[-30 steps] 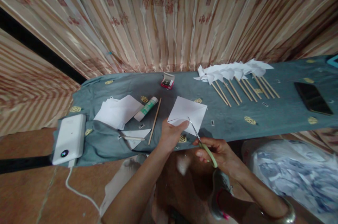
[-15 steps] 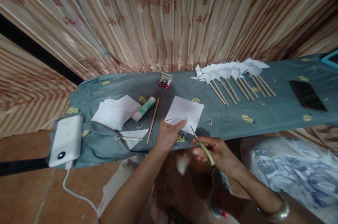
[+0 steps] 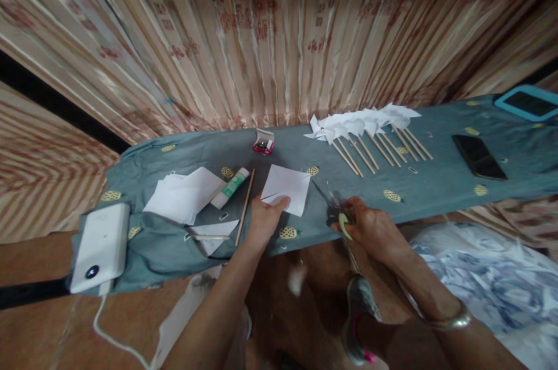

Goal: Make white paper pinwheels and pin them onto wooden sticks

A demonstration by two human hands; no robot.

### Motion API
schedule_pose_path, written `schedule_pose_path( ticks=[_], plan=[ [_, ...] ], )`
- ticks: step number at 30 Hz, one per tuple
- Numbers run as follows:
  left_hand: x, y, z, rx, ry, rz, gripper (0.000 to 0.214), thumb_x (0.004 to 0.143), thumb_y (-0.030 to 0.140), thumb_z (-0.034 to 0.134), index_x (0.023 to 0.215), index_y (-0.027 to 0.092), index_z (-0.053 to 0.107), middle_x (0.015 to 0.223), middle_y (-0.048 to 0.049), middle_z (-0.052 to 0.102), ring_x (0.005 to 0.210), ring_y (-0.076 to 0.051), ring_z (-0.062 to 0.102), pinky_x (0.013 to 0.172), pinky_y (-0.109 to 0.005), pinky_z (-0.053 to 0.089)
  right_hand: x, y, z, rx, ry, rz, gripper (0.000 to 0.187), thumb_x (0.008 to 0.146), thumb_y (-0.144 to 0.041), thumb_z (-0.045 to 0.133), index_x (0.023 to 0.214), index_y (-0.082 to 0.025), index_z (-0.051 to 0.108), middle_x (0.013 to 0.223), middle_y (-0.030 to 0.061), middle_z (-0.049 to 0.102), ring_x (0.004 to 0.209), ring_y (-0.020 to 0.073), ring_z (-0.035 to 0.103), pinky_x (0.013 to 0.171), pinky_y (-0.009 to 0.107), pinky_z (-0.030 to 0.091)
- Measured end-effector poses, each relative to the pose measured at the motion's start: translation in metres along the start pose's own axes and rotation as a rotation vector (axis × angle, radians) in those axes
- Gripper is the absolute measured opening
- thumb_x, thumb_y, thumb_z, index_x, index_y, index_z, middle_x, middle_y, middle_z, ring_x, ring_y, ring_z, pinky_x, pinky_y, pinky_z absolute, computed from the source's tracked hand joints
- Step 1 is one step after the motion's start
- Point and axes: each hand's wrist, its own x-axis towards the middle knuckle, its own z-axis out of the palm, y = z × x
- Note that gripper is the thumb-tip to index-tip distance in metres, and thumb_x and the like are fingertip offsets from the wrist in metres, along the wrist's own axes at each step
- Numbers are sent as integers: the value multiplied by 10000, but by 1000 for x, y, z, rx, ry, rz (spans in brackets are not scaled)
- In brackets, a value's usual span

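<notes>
A white paper square (image 3: 291, 181) with slits running in from its corners is pinched at its lower left edge by my left hand (image 3: 267, 218), thumb on top. To its right, my right hand (image 3: 370, 227) grips green-handled scissors (image 3: 344, 225). The scissors' blades are parted, slightly blurred, and apart from the paper. Left of the paper lie a wooden stick (image 3: 246, 207), a green and white glue stick (image 3: 230, 189) and a pile of white paper sheets (image 3: 181, 194). Finished paper pinwheels (image 3: 366, 121) on wooden sticks lie in an overlapping row at the back right.
A small red box of pins (image 3: 264, 142) stands open at the back. A black phone (image 3: 479, 157) and a blue-framed tablet (image 3: 529, 101) lie at the right, a white power bank (image 3: 101, 247) at the left. A plastic bag (image 3: 483, 283) sits below the cloth-covered table (image 3: 418, 181).
The scissors have come away from the paper and moved right with my right hand, their blades now parted. My left hand keeps hold of the paper. The whole view has shifted slightly.
</notes>
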Motion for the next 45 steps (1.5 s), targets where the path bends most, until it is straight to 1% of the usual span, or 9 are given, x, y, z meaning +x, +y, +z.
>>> schedule_pose_path(
  ticks=[4, 7, 11, 16, 20, 23, 28, 33, 45],
  plan=[
    [0, -1, 3, 170, -121, 67, 258, 616, 177, 718, 874, 175, 704, 874, -56, 745, 803, -206, 681, 775, -308, 515, 19, 1, -10, -256, 34, 44, 291, 787, -317, 654, 1011, -146, 584, 744, 119, 733, 739, 306, 719, 585, 308, 436],
    [1, 0, 3, 290, -180, 111, 495, 631, 151, 704, 1122, 170, 646, 940, -49, 732, 814, -186, 672, 756, -284, 517, 31, -2, -13, -312, 58, 50, 300, 802, -287, 635, 1051, -129, 580, 765, 134, 734, 757, 300, 717, 605, 306, 436],
    [3, 1, -9, 435, -169, 111, 733, 695, 173, 673, 1385, 171, 424, 1073, -78, 695, 817, -175, 668, 746, -302, 544, 42, -5, -11, -329, 60, 13, 244, 828, -283, 614, 1022, -136, 593, 809, 148, 735, 801, 294, 712, 639, 309, 436],
    [0, 7, -27, 852, -154, 525, 493, 795, 194, 596, 1283, 145, 544, 1391, -149, 513, 1258, -296, 478, 1041, -486, 417, 48, -3, -4, -326, 110, -22, 302, 857, -242, 573, 1104, -69, 560, 827, 191, 721, 824, 315, 694, 663, 336, 440],
    [-7, 2, -21, 1068, -369, 677, 355, 882, 153, 462, 1207, 156, 604, 1359, -118, 558, 1335, -265, 414, 1107, -481, 360, 49, -1, -3, -266, 137, -16, 175, 860, -204, 535, 986, -102, 600, 789, 175, 706, 769, 306, 672, 666, 347, 437],
    [-11, -8, -13, 1150, -451, 689, 370, 900, 204, 475, 1251, 134, 567, 1386, -135, 535, 1381, -272, 365, 1125, -489, 335, 48, -5, -5, -236, 161, -43, 166, 886, -185, 475, 851, -135, 630, 860, 187, 701, 850, 308, 656, 726, 359, 446],
    [-13, -14, -11, 1245, -477, 661, 402, 916, 264, 486, 1282, 106, 534, 1410, -153, 513, 1384, -274, 367, 1144, -488, 296, 55, -29, 11, -3, 305, -155, 288, 926, -313, 484, 1074, -117, 633, 1068, 159, 699, 1011, 270, 626, 899, 350, 451],
    [-14, -13, -12, 1267, -479, 667, 424, 915, 271, 487, 1314, 129, 509, 1420, -148, 504, 1387, -268, 365, 1142, -495, 297, 71, -52, 43, 239, 347, -192, 366, 804, -328, 640, 1089, -99, 628, 1084, 165, 687, 1076, 304, 589, 959, 423, 435],
    [-13, -13, -13, 1272, -484, 685, 417, 922, 292, 478, 1302, 128, 523, 1424, -145, 500, 1382, -274, 374, 1142, -487, 301, 79, -34, 53, 269, 348, -177, 287, 770, -156, 554, 1049, -129, 619, 1103, 135, 683, 1067, 260, 602, 982, 380, 435]
  ],
)
